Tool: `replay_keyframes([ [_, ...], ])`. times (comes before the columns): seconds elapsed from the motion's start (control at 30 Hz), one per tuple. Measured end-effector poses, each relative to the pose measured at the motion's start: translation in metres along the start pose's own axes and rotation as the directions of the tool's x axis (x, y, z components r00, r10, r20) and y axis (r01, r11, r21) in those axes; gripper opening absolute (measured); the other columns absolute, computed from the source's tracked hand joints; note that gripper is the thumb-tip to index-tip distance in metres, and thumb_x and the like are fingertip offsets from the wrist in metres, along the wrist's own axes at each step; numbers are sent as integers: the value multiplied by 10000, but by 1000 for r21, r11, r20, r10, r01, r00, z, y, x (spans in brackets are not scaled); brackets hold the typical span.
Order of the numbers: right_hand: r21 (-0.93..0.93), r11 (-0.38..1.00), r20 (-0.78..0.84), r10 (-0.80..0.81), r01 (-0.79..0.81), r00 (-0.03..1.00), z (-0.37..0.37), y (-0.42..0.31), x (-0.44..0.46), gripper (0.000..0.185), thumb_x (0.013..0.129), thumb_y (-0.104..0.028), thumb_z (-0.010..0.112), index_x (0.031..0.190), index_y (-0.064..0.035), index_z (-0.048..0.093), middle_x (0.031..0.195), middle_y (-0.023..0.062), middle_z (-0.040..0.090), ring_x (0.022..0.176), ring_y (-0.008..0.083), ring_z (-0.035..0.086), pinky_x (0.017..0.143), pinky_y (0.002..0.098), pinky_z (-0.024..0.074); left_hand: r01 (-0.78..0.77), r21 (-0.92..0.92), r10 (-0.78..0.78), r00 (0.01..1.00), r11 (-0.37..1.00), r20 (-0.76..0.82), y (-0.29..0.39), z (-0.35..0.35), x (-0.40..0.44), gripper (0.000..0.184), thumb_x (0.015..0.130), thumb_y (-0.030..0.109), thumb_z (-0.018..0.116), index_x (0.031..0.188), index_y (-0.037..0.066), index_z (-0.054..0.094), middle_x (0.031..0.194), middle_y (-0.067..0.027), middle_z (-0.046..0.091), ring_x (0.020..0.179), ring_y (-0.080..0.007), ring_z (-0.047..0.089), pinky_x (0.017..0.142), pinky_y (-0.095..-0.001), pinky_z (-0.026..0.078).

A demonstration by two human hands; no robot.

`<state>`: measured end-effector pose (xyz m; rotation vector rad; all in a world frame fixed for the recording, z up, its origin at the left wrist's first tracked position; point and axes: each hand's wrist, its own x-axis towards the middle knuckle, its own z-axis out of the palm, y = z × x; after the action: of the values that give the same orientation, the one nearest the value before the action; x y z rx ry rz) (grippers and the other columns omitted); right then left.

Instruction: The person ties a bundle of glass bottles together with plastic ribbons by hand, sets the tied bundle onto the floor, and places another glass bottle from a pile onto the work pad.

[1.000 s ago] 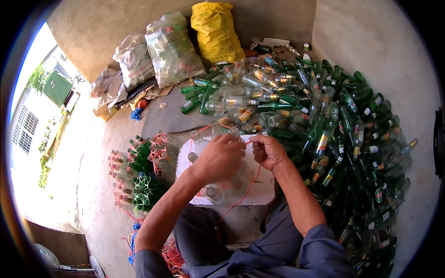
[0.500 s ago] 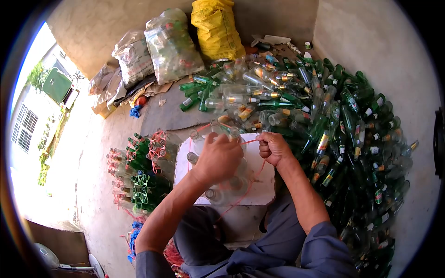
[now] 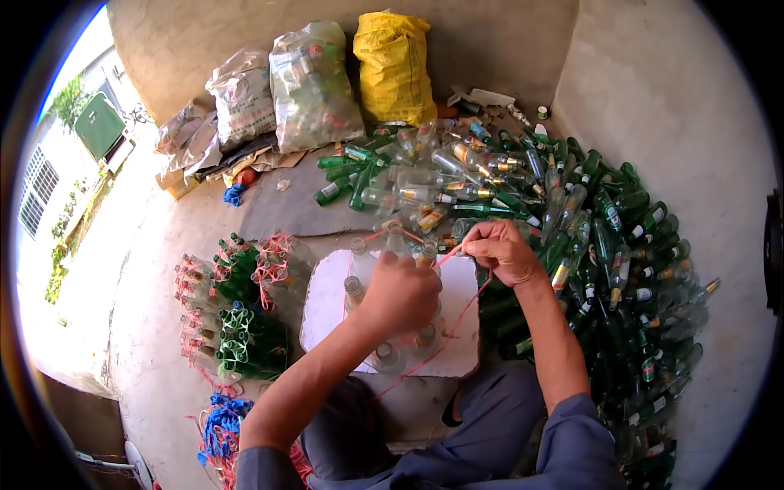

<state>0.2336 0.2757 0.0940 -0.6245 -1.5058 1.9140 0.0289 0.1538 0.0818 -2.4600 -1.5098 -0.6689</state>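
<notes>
The clenched left hand point(image 3: 404, 296), contents hidden, is covering clear bottles point(image 3: 354, 288); the right hand point(image 3: 502, 251) is pinching red string point(image 3: 474, 302) above the white board's point(image 3: 327, 302) far-right corner.

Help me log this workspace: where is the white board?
In the head view, the white board lies centrally beneath standing clear bottles, between bundled bottles at left and the bottle pile at right.

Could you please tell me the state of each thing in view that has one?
Left hand: curled above the clear bottles, grip hidden
Right hand: pinching the red string
Red string: straight between hands, trailing end loose
Clear bottles: upright on the white board
White board: lying flat
Green bottle bundle: upright, tied
Loose bottles: heaped, mostly lying
Transparent sack: standing, filled
Yellow sack: standing, contents hidden
</notes>
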Motion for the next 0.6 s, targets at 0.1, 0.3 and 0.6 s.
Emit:
replay_keyframes([
  [0.1, -303, 949, 77, -69, 90, 995, 8, -12, 41, 96, 817, -61, 698, 828, 33, 716, 666, -7, 612, 571, 40, 474, 541, 222, 368, 4, -13, -4, 1000, 1000, 15, 1, -1, 1, 87, 703, 143, 636, 790, 137, 632, 781, 29, 621, 692, -202, 615, 698, -407, 418],
  [0.3, -454, 887, 137, -22, 82, 990, 19, 25, 109, 108, 799, -79, 726, 831, 24, 739, 707, 0, 674, 629, 58, 555, 628, 240, 460, 17, -86, -15, 1000, 996, 20, -1, -7, 2, 56, 707, 113, 632, 744, 155, 625, 749, 28, 614, 708, -205, 615, 700, -403, 411],
  [0.6, 16, 953, -93, 303, -303, 949, 2, 111, 114, 88, 754, -124, 775, 779, -58, 724, 613, -27, 557, 495, 52, 424, 437, 245, 288, 308, -439, -340, 941, 844, 7, -20, -8, 9, 132, 733, 130, 692, 839, 57, 721, 1057, -127, 727, 918, -324, 675, 909, -410, 504],
])
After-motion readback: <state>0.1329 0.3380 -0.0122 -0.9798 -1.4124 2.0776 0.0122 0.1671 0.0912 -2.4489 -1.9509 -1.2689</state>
